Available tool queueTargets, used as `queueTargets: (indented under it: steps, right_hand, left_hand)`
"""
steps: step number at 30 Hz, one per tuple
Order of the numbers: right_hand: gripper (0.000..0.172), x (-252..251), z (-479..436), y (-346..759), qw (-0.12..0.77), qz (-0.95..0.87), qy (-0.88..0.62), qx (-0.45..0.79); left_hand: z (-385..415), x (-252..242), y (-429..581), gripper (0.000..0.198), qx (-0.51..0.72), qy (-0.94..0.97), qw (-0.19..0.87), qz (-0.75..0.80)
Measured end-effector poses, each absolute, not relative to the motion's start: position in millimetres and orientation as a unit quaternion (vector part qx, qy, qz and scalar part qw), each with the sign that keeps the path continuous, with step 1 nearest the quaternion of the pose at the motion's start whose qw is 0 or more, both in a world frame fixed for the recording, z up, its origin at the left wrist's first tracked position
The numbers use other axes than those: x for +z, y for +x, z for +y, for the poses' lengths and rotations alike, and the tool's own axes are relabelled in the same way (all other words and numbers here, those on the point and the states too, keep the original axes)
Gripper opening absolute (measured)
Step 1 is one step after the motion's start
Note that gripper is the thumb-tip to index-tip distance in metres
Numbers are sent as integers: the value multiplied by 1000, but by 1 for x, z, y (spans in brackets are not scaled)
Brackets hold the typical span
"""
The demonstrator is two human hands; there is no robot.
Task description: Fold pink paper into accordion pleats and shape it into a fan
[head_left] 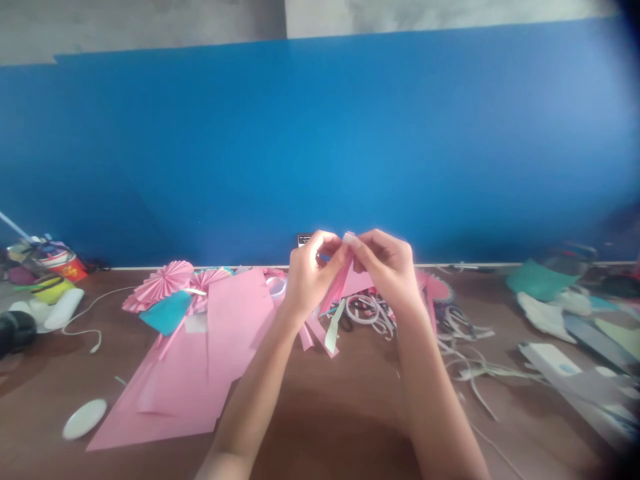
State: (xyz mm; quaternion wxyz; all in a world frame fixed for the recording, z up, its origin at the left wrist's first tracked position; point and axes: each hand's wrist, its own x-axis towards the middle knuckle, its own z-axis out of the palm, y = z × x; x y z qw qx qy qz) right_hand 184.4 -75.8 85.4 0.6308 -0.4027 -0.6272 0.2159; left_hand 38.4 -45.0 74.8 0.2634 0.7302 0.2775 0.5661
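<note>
My left hand and my right hand meet at the centre, raised above the far part of the table. Both pinch the top end of a narrow pink folded paper, which hangs down between them. A small whitish bit shows at the fingertips; I cannot make out whether it is tape or paper. Below the hands lie pink paper strips and a pale green strip. To the left, pink pleated paper fans rest beside a teal paper piece.
Large pink paper sheets cover the left of the brown table. White cables tangle on the right, near papers and a white power strip. A white disc lies front left. A blue partition stands behind.
</note>
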Motion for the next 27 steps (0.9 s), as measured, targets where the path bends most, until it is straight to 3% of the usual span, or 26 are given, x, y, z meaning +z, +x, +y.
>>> queueTargets:
  steps: [14,27]
  right_hand:
    - [31,85,-75,185,637,-633,-411,161]
    - [31,85,-78,186,655,-608,-402,198]
  left_hand:
    - [-44,73,41,20,592,723,238,264]
    - [-41,67,41,19,610,758,99,207]
